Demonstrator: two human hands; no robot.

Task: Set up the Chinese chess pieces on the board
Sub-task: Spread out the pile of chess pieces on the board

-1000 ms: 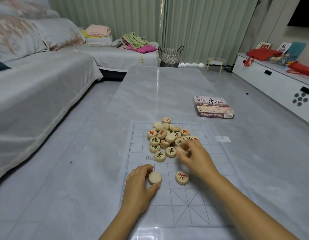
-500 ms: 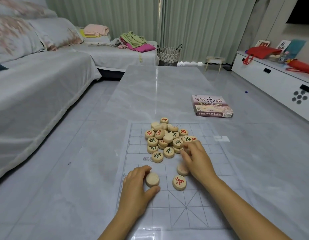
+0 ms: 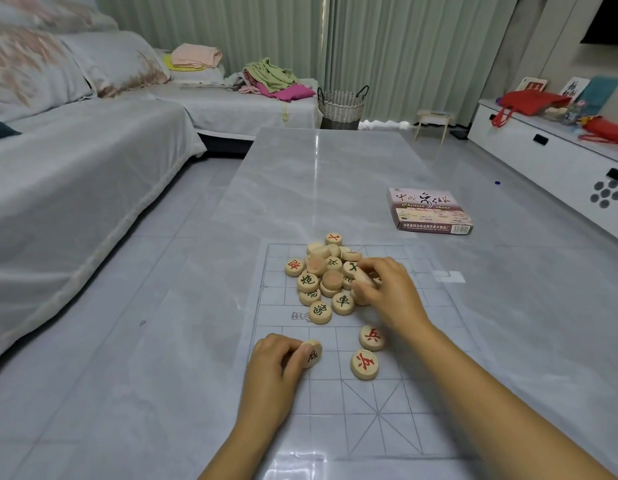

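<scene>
On the board, left hand pinches a tilted wooden piece; right hand grips a pale disc.

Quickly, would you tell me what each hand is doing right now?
Left hand: pinches a tilted piece.
Right hand: grips a pale piece at the pile.

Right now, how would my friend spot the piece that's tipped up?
On the grey table, find the board at the near end. At its left, the left hand pinches one piece. Unlike the two red-lettered pieces lying flat beside it, it is tipped on edge.
</scene>
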